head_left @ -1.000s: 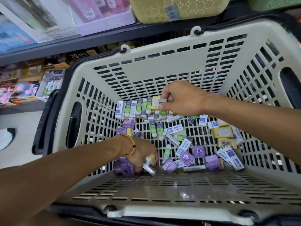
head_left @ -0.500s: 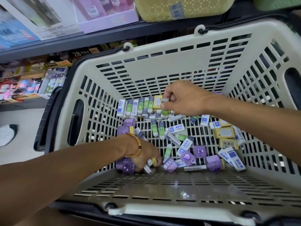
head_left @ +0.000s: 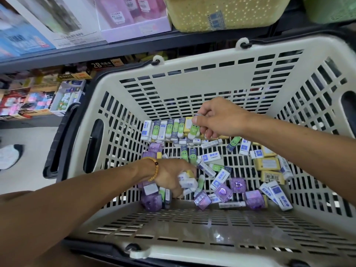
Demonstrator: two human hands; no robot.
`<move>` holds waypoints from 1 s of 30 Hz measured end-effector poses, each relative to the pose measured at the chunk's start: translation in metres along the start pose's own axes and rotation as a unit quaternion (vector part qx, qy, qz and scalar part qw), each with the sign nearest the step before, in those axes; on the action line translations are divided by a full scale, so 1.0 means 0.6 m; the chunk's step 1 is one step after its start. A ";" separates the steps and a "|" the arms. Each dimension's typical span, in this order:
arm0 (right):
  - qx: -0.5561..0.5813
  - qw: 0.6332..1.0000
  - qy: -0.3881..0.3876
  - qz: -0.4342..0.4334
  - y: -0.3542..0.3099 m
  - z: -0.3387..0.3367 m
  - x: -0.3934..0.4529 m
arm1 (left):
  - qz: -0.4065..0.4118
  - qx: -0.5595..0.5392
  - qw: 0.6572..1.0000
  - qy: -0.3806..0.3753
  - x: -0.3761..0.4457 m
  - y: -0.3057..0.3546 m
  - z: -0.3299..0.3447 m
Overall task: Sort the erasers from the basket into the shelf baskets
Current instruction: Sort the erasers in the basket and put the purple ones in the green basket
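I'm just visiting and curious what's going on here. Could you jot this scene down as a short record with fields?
place: shop aisle, beside a shelf
container: cream basket with slotted walls
contents: loose erasers, white-blue, green, yellow and purple cubes
row: erasers standing on end along the far wall
left hand: grips several white erasers, blurred
right hand: pinches a green eraser at the row's end
above: yellow shelf basket

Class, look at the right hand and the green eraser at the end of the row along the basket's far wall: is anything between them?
Nothing visible. The right hand already pinches the green eraser at the end of the row. The left hand holds white erasers nearer the camera, apart from it.
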State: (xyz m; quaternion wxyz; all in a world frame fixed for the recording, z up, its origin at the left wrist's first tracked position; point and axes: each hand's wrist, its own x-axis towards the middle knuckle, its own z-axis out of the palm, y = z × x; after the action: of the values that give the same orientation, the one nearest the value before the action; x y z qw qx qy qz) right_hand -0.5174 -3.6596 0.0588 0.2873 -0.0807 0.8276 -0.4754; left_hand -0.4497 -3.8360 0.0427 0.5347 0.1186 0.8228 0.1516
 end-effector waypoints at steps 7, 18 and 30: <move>0.015 1.000 -0.014 0.019 -0.005 0.015 0.021 | -0.044 -0.326 0.941 0.082 -0.064 -0.011 -0.015; 0.034 0.998 -0.024 0.054 -0.040 0.129 0.125 | -0.080 -0.597 0.768 0.216 -0.126 -0.048 -0.022; 0.142 0.977 -0.159 -0.021 -0.077 0.093 0.060 | -0.044 -0.622 0.743 0.244 -0.128 -0.038 -0.042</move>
State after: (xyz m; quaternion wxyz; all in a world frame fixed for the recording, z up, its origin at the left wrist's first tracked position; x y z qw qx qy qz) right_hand -0.5229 -3.7405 0.0616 0.4138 -0.1312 0.6935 -0.5750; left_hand -0.4429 -3.8877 0.1083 0.2765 -0.3176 0.6526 0.6299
